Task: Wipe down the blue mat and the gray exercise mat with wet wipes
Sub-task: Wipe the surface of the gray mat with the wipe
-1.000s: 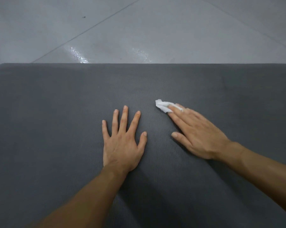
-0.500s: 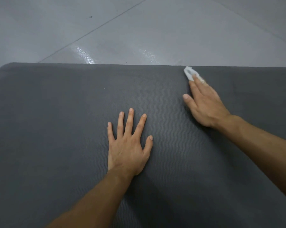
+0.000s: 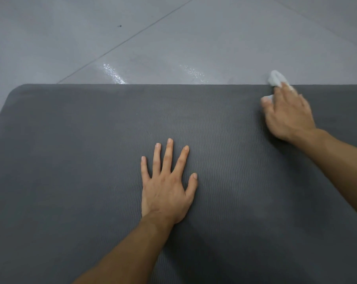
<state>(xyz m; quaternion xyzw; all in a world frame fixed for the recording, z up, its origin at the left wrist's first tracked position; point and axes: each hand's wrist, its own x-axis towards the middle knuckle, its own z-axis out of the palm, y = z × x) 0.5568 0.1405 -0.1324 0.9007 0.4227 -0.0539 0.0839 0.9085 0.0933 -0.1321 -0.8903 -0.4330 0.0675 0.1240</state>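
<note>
- The gray exercise mat [image 3: 71, 160] lies on the tiled floor [image 3: 173, 37]. Its rounded far-left corner is bare, with wide free mat around it.
- The left hand [image 3: 167, 193] rests flat mid-mat, fingers spread and holding nothing.
- The right hand [image 3: 288, 117], blurred, presses a wet wipe [image 3: 275, 78] under outstretched fingers at the mat's far edge, and the wipe overhangs onto the floor.
- Count: one mat, one wipe, two hands.

Pressing wet wipe [image 3: 275, 78] to far edge of gray exercise mat [image 3: 71, 160] with blurred right hand [image 3: 288, 113] | resting left hand [image 3: 167, 189] flat mid-mat, fingers spread | beyond mat: tiled floor [image 3: 173, 37] with wet streaks
</note>
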